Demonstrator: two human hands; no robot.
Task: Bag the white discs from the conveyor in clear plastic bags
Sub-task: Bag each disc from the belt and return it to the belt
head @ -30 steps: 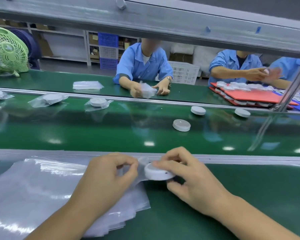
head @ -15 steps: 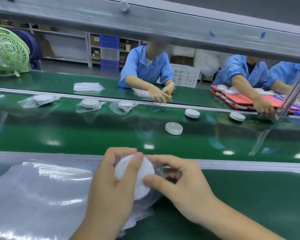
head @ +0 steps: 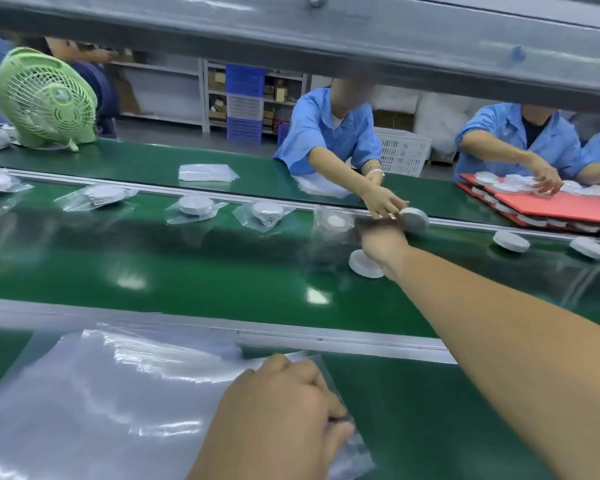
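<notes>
"Where is that right hand reaching?"

"It's stretching out past the near rail and over the conveyor belt. It's hovering above a loose white disc, with the wrist covering the disc's right edge. It's blurring badly, so I can't tell whether the fingers are gripping anything."

"Is there any room out there?"

"Plenty of bare, shiny green belt is lying open to its left. Beyond it things are getting tight. A worker's hand is lying across the far rail, touching a second disc. A bagged disc is sitting just left of the fingers."

"And the left hand?"

"It's working well apart from the right, down on the near bench. Its fingers are curling round a clear bag and pinching it beside the stack of bags. The bags are glossy, wrinkling film, lying in a flat rectangular pile hard against the near rail."

"How's the white disc lying?"

"It's lying flat with its round face up, matte, thick and straight-sided. Being round, it's showing no long side, and its axis is pointing straight up off the belt."
</notes>
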